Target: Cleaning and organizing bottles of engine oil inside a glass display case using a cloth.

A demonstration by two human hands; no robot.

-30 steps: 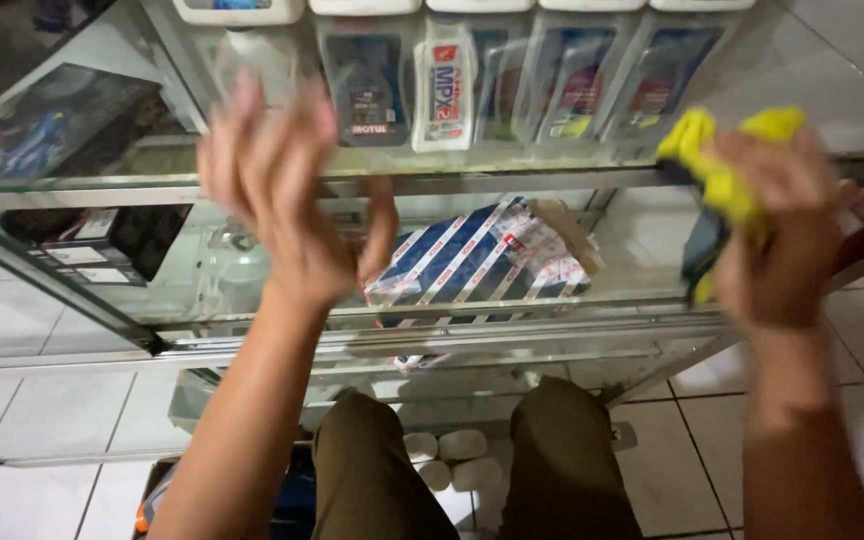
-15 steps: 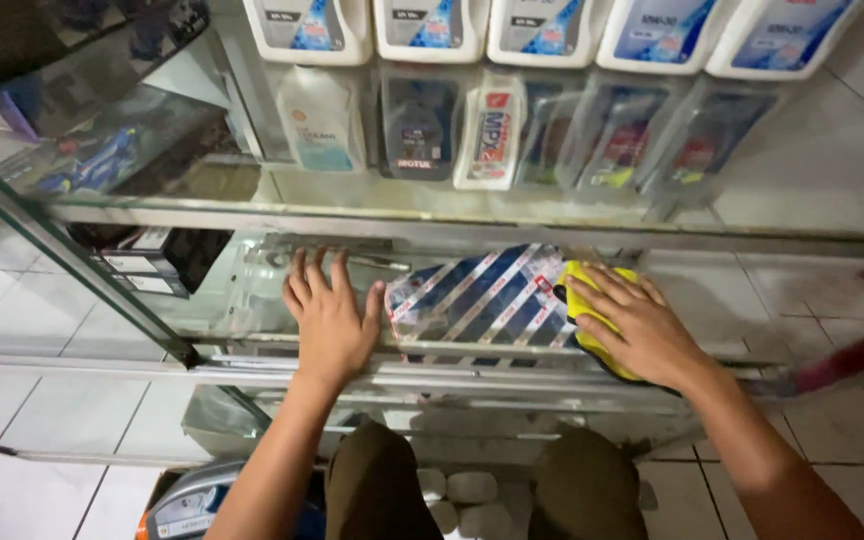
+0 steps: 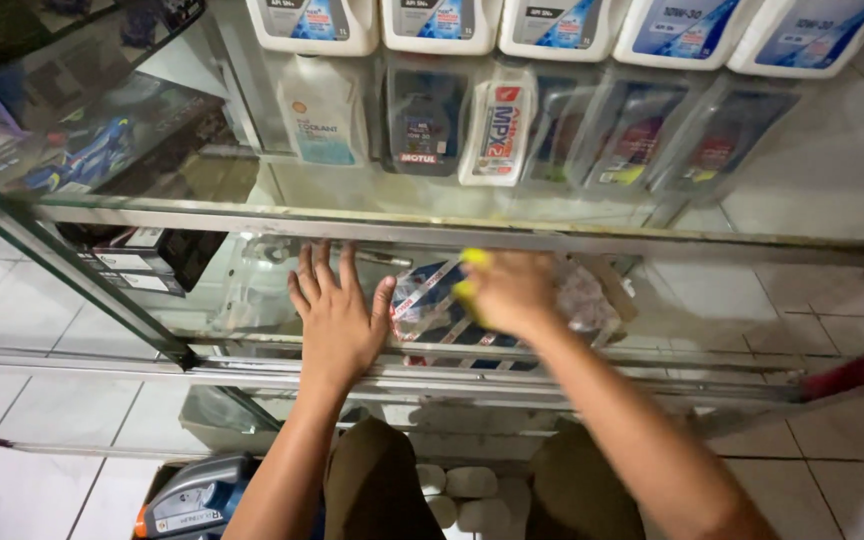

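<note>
My left hand lies flat with its fingers spread on the glass shelf of a display cabinet. My right hand, blurred by motion, presses a yellow cloth onto the same glass, just right of the left hand. Only the cloth's edge shows past my fingers. Under the glass below the right hand lies a blue, white and red striped packet.
White and grey oil bottles stand in rows on the glass shelf above. Black boxes sit at the left under the glass. A metal frame rail runs across. A blue-grey jug stands on the tiled floor by my knees.
Both hands came down from the air onto the lower glass shelf. The right hand with the cloth has since slid left across the glass toward the left hand.
</note>
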